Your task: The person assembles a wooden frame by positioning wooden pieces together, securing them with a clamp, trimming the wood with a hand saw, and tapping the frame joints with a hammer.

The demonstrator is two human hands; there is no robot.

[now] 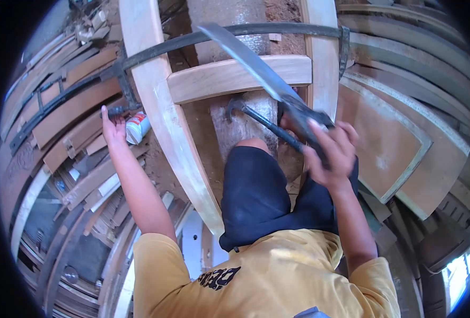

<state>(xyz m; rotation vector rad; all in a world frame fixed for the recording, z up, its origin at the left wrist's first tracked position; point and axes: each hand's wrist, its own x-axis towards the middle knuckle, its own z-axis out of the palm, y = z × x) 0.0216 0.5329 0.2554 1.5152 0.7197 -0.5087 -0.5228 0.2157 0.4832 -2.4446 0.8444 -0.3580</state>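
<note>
My right hand, blurred by motion, is closed around the dark handle of what looks like a hand saw. Its long blade points up and left across the wooden frame; no teeth can be made out. A claw hammer lies below the blade, its handle end passing beside my right fingers; whether they touch it I cannot tell. My left hand is out to the left with fingers apart, close to the dark handle at the left end of a bar clamp. The clamp spans both long frame rails.
A white and red container stands beside my left hand. Stacked boards fill the left side. Flat panels and curved planks lie on the right. My knees are under the frame's near end, by a worn wooden block.
</note>
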